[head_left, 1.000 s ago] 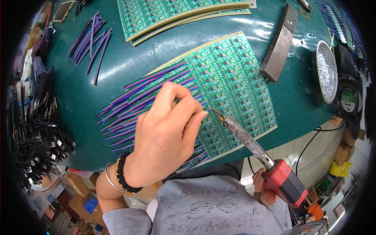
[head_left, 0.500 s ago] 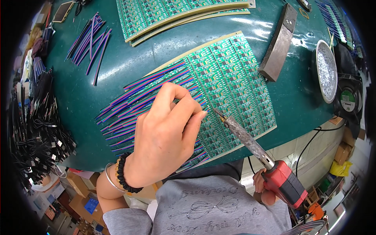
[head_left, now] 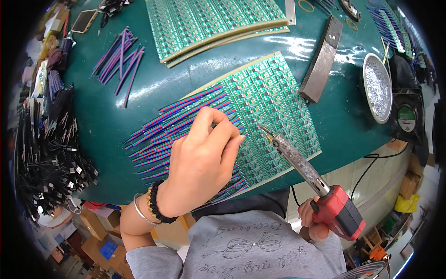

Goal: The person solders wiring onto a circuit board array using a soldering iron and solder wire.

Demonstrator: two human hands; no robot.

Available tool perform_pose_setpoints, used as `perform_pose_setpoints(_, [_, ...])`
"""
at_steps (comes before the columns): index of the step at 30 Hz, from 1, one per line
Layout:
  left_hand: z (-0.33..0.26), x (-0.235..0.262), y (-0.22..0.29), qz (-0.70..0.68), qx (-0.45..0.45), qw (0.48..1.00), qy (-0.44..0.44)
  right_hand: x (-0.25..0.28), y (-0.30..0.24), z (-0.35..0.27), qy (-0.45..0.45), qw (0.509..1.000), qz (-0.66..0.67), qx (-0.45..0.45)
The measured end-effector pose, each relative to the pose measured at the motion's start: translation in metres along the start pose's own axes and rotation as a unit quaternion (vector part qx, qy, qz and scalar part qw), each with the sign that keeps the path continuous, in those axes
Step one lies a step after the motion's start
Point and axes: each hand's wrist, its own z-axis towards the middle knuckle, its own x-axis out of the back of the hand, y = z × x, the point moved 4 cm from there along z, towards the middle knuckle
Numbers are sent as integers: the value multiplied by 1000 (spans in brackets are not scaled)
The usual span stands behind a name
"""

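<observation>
Circuit panel (head_left: 274, 107) under both hands, left hand (head_left: 202, 162) pinching wires (head_left: 172, 125), right hand (head_left: 310, 222) gripping soldering iron (head_left: 302, 162)

Green gridded circuit-board panel (head_left: 272, 107) edged cream; striped purple, red and blue wires (head_left: 176, 123) on its left, over a teal tabletop (head_left: 153, 88) — near right, a red-handled soldering iron (head_left: 306, 174), its barrel seemingly grey — silvery.

Probably an electronics workshop: circuit board panels (head_left: 274, 111), soldering iron (head_left: 302, 167), cable bundles (head_left: 46, 153) on a green bench (head_left: 139, 93)
</observation>
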Motion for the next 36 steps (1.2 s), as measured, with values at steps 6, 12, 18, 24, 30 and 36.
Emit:
perform_pose_setpoints(6, [-2,14,10,146,-72,987,17,-4,0,-3,16,987,-145,69])
perform_pose_setpoints(12, [44,89,-75,396,-32,900,179,-9,-5,-2,101,990,-89,33])
perform_pose_setpoints(18, [59,88,-106,451,-83,880,123,-20,-12,4,77,992,-99,24])
perform_pose_setpoints(24, [36,81,-51,224,-35,965,132,-14,-9,-4,110,988,-106,19])
perform_pose_setpoints(30, [-19,16,35,56,-38,997,49,-8,-12,4,25,995,-98,23])
perform_pose_setpoints(36, [-19,-10,19,57,3,998,39,2,-9,-9,12,995,-81,53])
